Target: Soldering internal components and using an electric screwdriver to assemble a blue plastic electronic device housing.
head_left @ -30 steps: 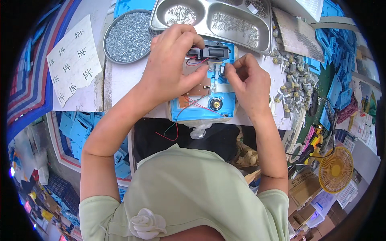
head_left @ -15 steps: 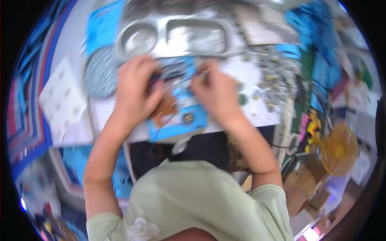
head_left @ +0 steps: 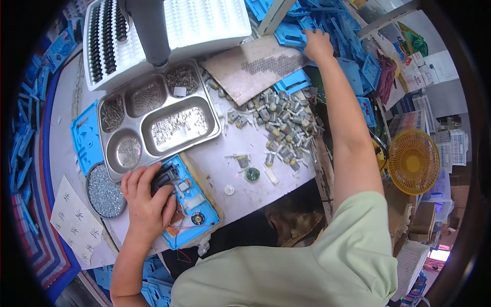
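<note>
My left hand (head_left: 147, 200) is curled over a black plastic part (head_left: 164, 175), thumb and fingers around it. That part sits in the upper end of a blue plastic casing (head_left: 202, 197), which holds wires, a white piece and a small round component (head_left: 198, 218). The casing lies tilted on a pad at the table's front edge. Stretched out to the far right, my right hand (head_left: 319, 46) has its fingers bent over the edge of a blue plastic panel (head_left: 290, 36) by a heap of similar panels (head_left: 340, 30). Its fingertips are partly hidden.
A steel compartment tray (head_left: 217, 134) with screws and small metal parts stands beyond the casing. Left of it is a round dish (head_left: 105, 190) of tiny metal pieces. Small motors (head_left: 281, 120) lie heaped at right, near a cardboard sheet (head_left: 240, 77). A white foam tray (head_left: 204, 25) stands behind.
My right hand has left the casing and reached far right to the blue panels. My left hand stays at the casing. The view has turned and shifted.
</note>
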`<act>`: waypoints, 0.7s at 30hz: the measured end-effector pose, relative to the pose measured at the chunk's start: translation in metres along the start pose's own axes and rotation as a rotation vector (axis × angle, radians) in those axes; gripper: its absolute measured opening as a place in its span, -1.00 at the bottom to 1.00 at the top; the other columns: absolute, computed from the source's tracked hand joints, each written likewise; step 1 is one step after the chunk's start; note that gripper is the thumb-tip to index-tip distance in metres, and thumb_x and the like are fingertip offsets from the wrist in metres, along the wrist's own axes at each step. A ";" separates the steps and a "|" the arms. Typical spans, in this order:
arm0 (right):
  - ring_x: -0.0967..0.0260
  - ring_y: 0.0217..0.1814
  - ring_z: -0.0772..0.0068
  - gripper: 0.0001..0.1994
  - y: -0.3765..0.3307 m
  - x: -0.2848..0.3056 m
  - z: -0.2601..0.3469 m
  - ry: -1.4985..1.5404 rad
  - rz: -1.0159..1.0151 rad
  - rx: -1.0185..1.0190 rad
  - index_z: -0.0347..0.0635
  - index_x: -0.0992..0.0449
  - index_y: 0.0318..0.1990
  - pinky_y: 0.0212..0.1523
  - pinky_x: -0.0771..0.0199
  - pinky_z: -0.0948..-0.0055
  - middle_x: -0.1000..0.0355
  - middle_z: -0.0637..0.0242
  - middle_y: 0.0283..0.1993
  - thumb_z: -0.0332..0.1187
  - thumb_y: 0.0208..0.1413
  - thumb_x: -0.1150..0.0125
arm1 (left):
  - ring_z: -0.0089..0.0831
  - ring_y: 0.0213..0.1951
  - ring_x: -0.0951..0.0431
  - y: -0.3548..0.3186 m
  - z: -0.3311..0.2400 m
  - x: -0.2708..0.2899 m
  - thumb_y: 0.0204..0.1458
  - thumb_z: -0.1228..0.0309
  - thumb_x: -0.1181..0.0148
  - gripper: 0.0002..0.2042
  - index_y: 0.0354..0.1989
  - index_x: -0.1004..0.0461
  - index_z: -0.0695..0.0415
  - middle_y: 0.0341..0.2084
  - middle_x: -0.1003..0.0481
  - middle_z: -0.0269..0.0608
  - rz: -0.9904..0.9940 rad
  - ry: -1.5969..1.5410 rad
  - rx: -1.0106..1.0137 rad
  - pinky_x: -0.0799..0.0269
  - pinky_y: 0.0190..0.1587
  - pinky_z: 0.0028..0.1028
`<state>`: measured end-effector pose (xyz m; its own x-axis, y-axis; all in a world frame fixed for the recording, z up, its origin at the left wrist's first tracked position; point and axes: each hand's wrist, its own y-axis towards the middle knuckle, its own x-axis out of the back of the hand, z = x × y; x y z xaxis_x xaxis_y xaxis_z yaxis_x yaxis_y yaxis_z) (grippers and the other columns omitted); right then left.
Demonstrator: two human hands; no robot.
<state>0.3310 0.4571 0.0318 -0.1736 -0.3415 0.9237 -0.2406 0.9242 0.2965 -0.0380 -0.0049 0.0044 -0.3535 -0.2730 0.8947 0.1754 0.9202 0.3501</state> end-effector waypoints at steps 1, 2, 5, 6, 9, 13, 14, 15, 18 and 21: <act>-0.34 0.33 0.03 -0.47 0.006 -0.020 -0.011 -0.068 -0.008 0.094 0.20 -0.47 0.25 0.20 -0.53 0.04 -0.41 0.19 0.27 -0.45 0.08 -0.25 | 0.07 0.23 -0.33 0.001 0.001 -0.001 -0.15 0.38 -0.35 -0.80 -0.31 -0.59 0.09 0.19 -0.41 0.02 0.008 -0.011 -0.008 -0.07 0.33 0.12; -0.30 0.36 0.04 -0.49 0.013 -0.034 -0.015 -0.127 -0.019 0.192 0.22 -0.47 0.25 0.20 -0.53 0.04 -0.39 0.19 0.30 -0.46 0.13 -0.21 | 0.10 0.22 -0.32 0.001 0.002 -0.001 -0.17 0.40 -0.35 -0.80 -0.31 -0.58 0.10 0.18 -0.41 0.04 0.018 -0.014 -0.010 -0.08 0.32 0.12; -0.40 0.30 0.05 -0.54 0.043 -0.028 -0.020 -0.126 -0.009 0.291 0.15 -0.47 0.24 0.16 -0.57 0.05 -0.48 0.22 0.23 -0.48 0.19 -0.08 | 0.03 0.21 -0.35 -0.001 0.002 0.001 -0.16 0.37 -0.35 -0.80 -0.31 -0.60 0.08 0.17 -0.43 -0.01 0.006 -0.016 0.002 -0.09 0.32 0.12; -0.45 0.26 0.04 -0.56 0.052 -0.017 -0.017 -0.103 -0.019 0.248 0.14 -0.47 0.23 0.15 -0.57 0.05 -0.52 0.18 0.19 -0.46 0.21 -0.06 | 0.00 0.20 -0.36 -0.003 0.001 0.002 -0.15 0.35 -0.36 -0.80 -0.31 -0.60 0.07 0.16 -0.44 -0.03 0.000 -0.016 0.012 -0.08 0.33 0.11; -0.49 0.22 -0.03 -0.53 0.069 -0.004 -0.031 0.020 -0.026 0.116 0.14 -0.45 0.27 0.18 -0.51 0.00 -0.55 0.08 0.16 -0.40 0.19 -0.05 | 0.00 0.19 -0.37 -0.004 0.000 0.003 -0.18 0.35 -0.36 -0.78 -0.30 -0.60 0.07 0.16 -0.44 -0.03 -0.011 0.022 0.008 -0.12 0.31 0.10; -0.50 0.18 -0.09 -0.55 0.094 -0.023 -0.102 0.136 -0.041 -0.025 -0.18 -0.52 0.16 0.12 -0.49 0.03 -0.55 -0.07 0.12 -0.24 0.12 -0.25 | 0.09 0.18 -0.37 -0.012 0.007 -0.001 -0.14 0.35 -0.36 -0.77 -0.27 -0.60 0.08 0.15 -0.44 0.01 -0.040 -0.015 0.001 -0.19 0.26 0.11; -0.52 0.11 0.02 -0.56 0.106 -0.026 -0.180 0.228 0.111 -0.276 -0.23 -0.54 0.13 0.08 -0.52 0.07 -0.56 0.03 0.09 -0.22 0.13 -0.28 | 0.07 0.16 -0.38 -0.006 0.009 -0.008 -0.14 0.33 -0.36 -0.76 -0.25 -0.61 0.05 0.14 -0.45 -0.01 -0.066 -0.050 -0.047 -0.22 0.23 0.09; -0.51 0.05 0.06 -0.59 0.093 -0.032 -0.185 0.698 0.115 -0.483 -0.17 -0.53 0.15 0.02 -0.53 0.02 -0.55 0.14 0.06 -0.26 0.16 -0.30 | 0.04 0.15 -0.39 -0.009 0.010 -0.004 -0.13 0.33 -0.36 -0.77 -0.24 -0.62 0.03 0.14 -0.45 -0.03 -0.060 -0.054 -0.044 -0.22 0.23 0.06; -0.51 -0.01 0.09 -0.57 0.032 0.008 -0.175 1.385 -0.150 -0.726 -0.25 -0.46 0.17 -0.02 -0.65 0.05 -0.49 0.13 0.08 -0.43 0.13 -0.33 | -0.05 0.13 -0.44 -0.020 0.011 0.011 -0.16 0.38 -0.41 -0.72 -0.20 -0.64 0.01 0.12 -0.48 -0.11 -0.210 -0.120 -0.060 -0.24 0.21 -0.03; -0.51 -0.03 0.15 -0.56 -0.084 0.099 -0.098 1.437 -0.284 -0.517 -0.41 -0.42 0.15 -0.04 -0.72 0.12 -0.47 0.06 0.06 -0.48 0.11 -0.32 | -0.07 0.13 -0.45 -0.036 0.012 0.024 -0.23 0.46 -0.44 -0.54 -0.03 -0.64 -0.03 0.15 -0.46 -0.09 -0.446 -0.181 0.102 -0.28 0.22 -0.10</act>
<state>0.4271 0.3626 0.1225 0.9212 -0.3437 0.1824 0.2906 0.9195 0.2649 -0.0639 -0.0415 0.0094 -0.5291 -0.6021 0.5980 -0.1174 0.7498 0.6511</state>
